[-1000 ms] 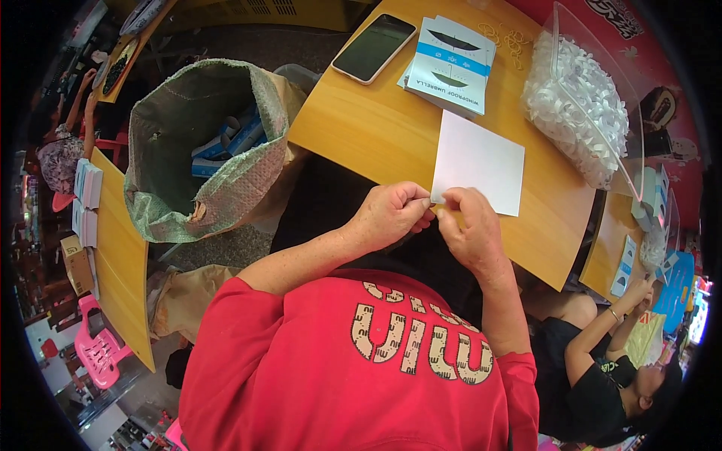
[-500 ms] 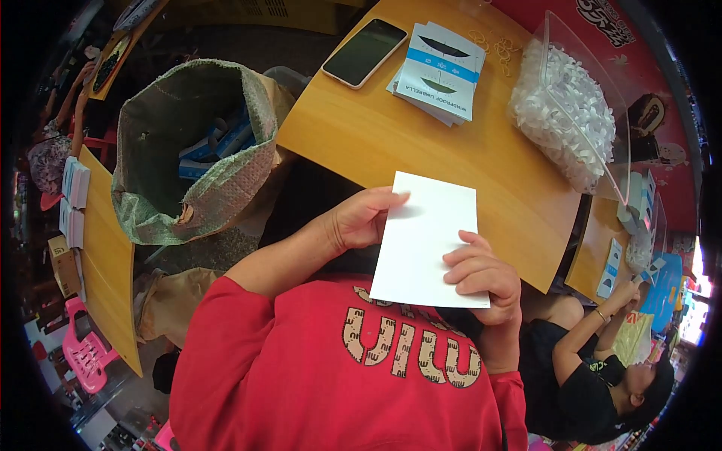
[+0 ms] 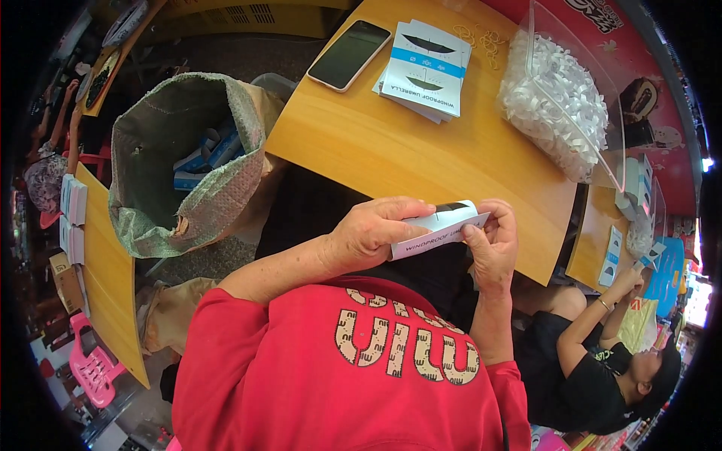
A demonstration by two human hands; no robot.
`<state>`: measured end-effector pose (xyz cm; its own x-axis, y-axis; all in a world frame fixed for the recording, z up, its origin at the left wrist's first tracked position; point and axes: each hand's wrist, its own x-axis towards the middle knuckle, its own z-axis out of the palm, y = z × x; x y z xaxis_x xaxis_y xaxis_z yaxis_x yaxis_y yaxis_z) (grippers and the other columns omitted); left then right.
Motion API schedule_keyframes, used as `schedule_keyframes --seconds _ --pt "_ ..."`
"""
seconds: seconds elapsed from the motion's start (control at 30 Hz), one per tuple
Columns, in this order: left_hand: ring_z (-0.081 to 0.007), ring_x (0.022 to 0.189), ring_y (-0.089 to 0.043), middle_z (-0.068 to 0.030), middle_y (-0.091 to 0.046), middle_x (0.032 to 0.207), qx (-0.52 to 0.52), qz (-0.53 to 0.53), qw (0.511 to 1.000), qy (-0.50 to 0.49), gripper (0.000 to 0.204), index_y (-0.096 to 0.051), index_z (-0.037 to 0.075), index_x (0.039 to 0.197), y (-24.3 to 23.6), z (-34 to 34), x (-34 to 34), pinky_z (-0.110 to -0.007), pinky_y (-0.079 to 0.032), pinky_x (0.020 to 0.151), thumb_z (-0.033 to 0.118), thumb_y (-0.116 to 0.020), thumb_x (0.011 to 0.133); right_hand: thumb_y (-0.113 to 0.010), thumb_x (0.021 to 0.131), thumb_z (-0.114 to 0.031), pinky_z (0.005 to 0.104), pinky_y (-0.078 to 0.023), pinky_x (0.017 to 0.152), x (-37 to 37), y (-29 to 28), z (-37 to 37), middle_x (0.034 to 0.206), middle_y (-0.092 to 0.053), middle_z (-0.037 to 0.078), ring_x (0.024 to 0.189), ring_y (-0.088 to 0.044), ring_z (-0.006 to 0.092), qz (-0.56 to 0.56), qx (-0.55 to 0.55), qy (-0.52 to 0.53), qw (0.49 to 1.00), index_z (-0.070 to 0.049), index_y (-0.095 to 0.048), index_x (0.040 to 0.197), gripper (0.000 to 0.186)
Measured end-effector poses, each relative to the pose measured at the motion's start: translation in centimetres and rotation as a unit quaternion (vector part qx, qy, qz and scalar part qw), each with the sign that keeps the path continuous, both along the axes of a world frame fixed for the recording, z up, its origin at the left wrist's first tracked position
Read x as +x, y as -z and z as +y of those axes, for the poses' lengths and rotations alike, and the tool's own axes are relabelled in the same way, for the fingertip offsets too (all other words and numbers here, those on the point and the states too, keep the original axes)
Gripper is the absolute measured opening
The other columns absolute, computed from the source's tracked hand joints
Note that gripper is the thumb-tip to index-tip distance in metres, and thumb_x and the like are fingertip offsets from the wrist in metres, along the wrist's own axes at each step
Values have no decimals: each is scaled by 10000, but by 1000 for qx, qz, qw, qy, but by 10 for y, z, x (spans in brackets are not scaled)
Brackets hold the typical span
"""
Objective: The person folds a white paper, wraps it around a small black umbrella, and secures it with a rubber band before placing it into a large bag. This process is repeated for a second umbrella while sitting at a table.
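Note:
Between my two hands a printed card [image 3: 435, 236] is bent into a curl, its printed side with a dark umbrella picture facing outward. My left hand [image 3: 380, 231] pinches its left end, thumb along the upper part. At the right end, my right hand [image 3: 492, 242] grips the card with thumb in front and fingers behind. Past my hands, a stack of similar white and blue cards [image 3: 425, 71] lies on the wooden table [image 3: 361, 143]. A clear plastic bin [image 3: 617, 143] full of small white curled strips [image 3: 556, 98] stands to its right.
A phone [image 3: 350, 56] lies left of the stack; thin pale rings [image 3: 489, 45] lie right of it. At the left, a woven sack [image 3: 248, 128] stands open with blue-and-white rolled cards [image 3: 210, 154] inside. On the right, a person in black [image 3: 579, 361] handles a card at another table.
The card was flat with its blank white side up; now it is curled over, showing print. My right hand has moved up to the card's right end.

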<state>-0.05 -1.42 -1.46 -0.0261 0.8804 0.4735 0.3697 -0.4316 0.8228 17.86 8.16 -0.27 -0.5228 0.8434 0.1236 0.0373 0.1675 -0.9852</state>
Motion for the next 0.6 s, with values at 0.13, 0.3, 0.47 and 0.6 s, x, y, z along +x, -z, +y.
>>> schedule_keyframes --seconds 0.13,0.3,0.47,0.6 --pt "-272 926 -548 -120 -566 986 50 65 997 -3 258 -599 58 825 -9 1 -3 -303 -449 786 -58 -620 596 -603 730 -37 227 -436 699 -7 -7 -3 906 -495 56 815 -501 111 54 -229 -29 971 14 -392 1075 407" --pt "-229 1051 -465 -129 -465 1140 -96 -67 989 -87 394 -475 31 1051 -4 -4 -2 -279 -378 869 -129 -458 692 -548 743 9 195 -422 660 -10 8 -1 798 -515 24 702 -497 69 102 -239 63 964 -2 -410 1052 339" --pt "-105 743 -531 -94 -542 931 -311 -242 916 -72 357 -477 -3 1022 -2 -12 -7 -226 -446 661 171 -620 745 -517 761 24 190 -407 637 -13 13 -5 800 -493 19 704 -471 58 92 -171 107 975 1 -412 1026 286" --pt "-86 698 -524 -45 -576 804 -351 -228 904 -89 299 -525 -4 962 -3 -8 -4 -217 -432 639 168 -622 737 -510 780 4 196 -402 650 -13 9 -16 813 -496 27 714 -470 70 74 -144 82 983 9 -406 1022 263"
